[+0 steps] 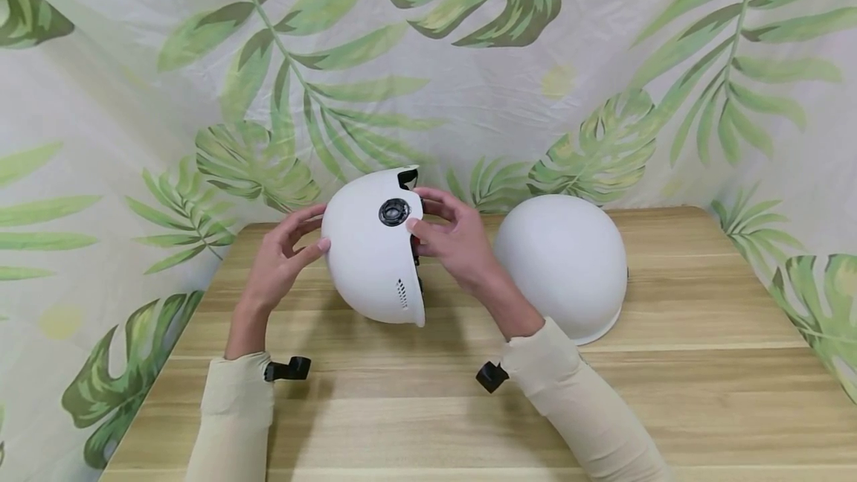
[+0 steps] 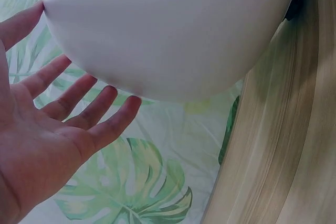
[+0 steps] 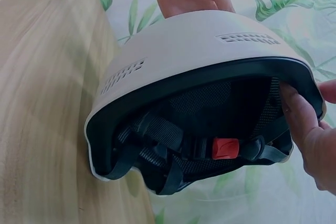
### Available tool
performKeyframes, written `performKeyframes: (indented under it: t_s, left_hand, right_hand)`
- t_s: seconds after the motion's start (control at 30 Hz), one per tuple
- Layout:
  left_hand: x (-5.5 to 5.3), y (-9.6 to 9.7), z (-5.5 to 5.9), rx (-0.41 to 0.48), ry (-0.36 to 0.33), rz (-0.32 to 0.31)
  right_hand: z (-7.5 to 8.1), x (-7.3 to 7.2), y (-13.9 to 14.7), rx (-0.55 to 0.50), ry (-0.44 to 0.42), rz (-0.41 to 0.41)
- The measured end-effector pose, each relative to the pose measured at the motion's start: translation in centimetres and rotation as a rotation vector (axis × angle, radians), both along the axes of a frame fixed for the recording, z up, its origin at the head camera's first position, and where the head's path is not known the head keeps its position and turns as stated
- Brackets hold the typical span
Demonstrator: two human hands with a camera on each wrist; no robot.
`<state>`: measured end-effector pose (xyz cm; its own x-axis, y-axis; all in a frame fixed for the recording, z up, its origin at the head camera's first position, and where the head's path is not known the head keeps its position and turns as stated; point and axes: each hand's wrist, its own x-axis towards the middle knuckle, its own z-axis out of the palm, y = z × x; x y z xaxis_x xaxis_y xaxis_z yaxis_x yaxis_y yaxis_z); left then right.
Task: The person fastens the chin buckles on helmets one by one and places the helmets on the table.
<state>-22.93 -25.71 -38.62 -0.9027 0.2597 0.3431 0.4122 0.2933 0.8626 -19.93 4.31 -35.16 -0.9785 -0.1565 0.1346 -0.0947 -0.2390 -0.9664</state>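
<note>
A white helmet [image 1: 368, 259] is tipped on its side, its opening turned to the right. On its shell sit a black round dial [image 1: 394, 212] and a patch of small vent slots [image 1: 402, 294]. My right hand [image 1: 462, 240] pinches the rim beside the dial; the right wrist view shows fingers reaching inside the shell. Spread and nearly straight, the fingers of my left hand [image 2: 63, 114] touch the smooth dome with their tips. Inside the helmet are black padding, dark straps [image 3: 160, 129] and a red buckle piece [image 3: 226, 148].
A second white helmet [image 1: 562, 266] rests dome up on the wooden table [image 1: 375, 430], just right of my right forearm. Behind the table hangs a leaf-patterned cloth [image 1: 469, 103]. Black wrist mounts [image 1: 288, 369] stick out from both cuffs.
</note>
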Motion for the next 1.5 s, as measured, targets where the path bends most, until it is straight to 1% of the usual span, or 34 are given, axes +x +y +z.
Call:
performKeyframes:
  t_s: [0.13,0.3,0.43,0.53,0.6,0.7,0.8,0.87,1.07,1.27,1.33,1.5]
  left_hand:
    - [-0.1,-0.2,-0.2,-0.020,-0.003,-0.006]
    - [-0.2,-0.5,-0.4,-0.074,-0.012,-0.020]
    - [-0.3,-0.7,-0.6,-0.087,-0.069,-0.072]
    - [-0.4,-0.7,-0.7,-0.079,-0.112,-0.096]
    - [-0.4,-0.6,-0.7,-0.084,-0.112,-0.087]
    - [-0.3,-0.5,-0.5,-0.098,-0.083,-0.053]
    - [-0.1,-0.4,-0.2,-0.114,-0.067,-0.021]
    - [0.0,-0.3,0.0,-0.118,-0.067,-0.014]
    - [-0.1,-0.3,0.1,-0.121,-0.076,-0.025]
    - [-0.4,-0.5,-0.3,-0.119,-0.112,-0.076]
    - [-0.5,-0.5,-0.4,-0.118,-0.125,-0.085]
    - [-0.7,-0.5,-0.6,-0.134,-0.133,-0.072]
  right_hand:
    - [-0.4,0.0,0.3,-0.024,-0.002,0.002]
    - [-0.9,0.0,0.5,-0.055,0.000,-0.010]
    - [-1.3,0.0,0.6,-0.091,0.003,-0.033]
    - [-1.7,-0.1,0.6,-0.128,0.003,-0.040]
    - [-1.9,-0.1,0.6,-0.154,-0.001,-0.039]
    - [-2.2,-0.1,0.6,-0.186,-0.008,-0.036]
    - [-2.5,-0.1,0.6,-0.194,-0.007,-0.030]
    - [-2.6,0.0,0.7,-0.191,-0.004,-0.029]
    - [-3.0,0.1,0.7,-0.196,0.017,-0.039]
    - [-3.3,0.2,1.0,-0.198,0.018,-0.034]
    - [-3.4,0.2,1.2,-0.199,0.012,-0.034]
    - [-3.7,0.2,1.6,-0.231,-0.011,-0.047]
